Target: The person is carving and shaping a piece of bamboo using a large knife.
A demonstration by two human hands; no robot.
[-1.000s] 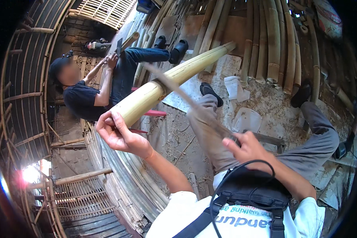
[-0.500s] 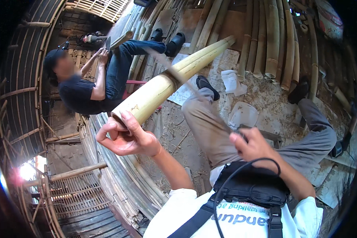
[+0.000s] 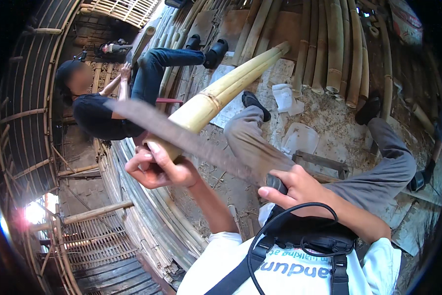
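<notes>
A thick, pale yellow-green bamboo pole point(image 3: 221, 93) slants from my left hand up toward the upper right, with a node ring partway along. My left hand point(image 3: 162, 167) grips its near end, thumb on top and fingers curled at the hollow opening. In my right hand point(image 3: 297, 189) is a long machete point(image 3: 196, 142), held by its dark handle. Its broad grey blade, slightly blurred, points to the upper left and crosses in front of the pole just beyond my left hand. Whether the blade touches the bamboo I cannot tell.
At the left sits another person point(image 3: 100, 108) with hands at a pole. Whole bamboo poles point(image 3: 335, 54) lie at the far right, and split bamboo strips point(image 3: 137, 206) at my left. A white plastic piece point(image 3: 299, 139) and a small wooden stool point(image 3: 324, 164) are by my legs.
My right hand has moved left and slightly down, and the machete blade has come nearer, from the pole's node to near my left hand. The bamboo pole has barely shifted.
</notes>
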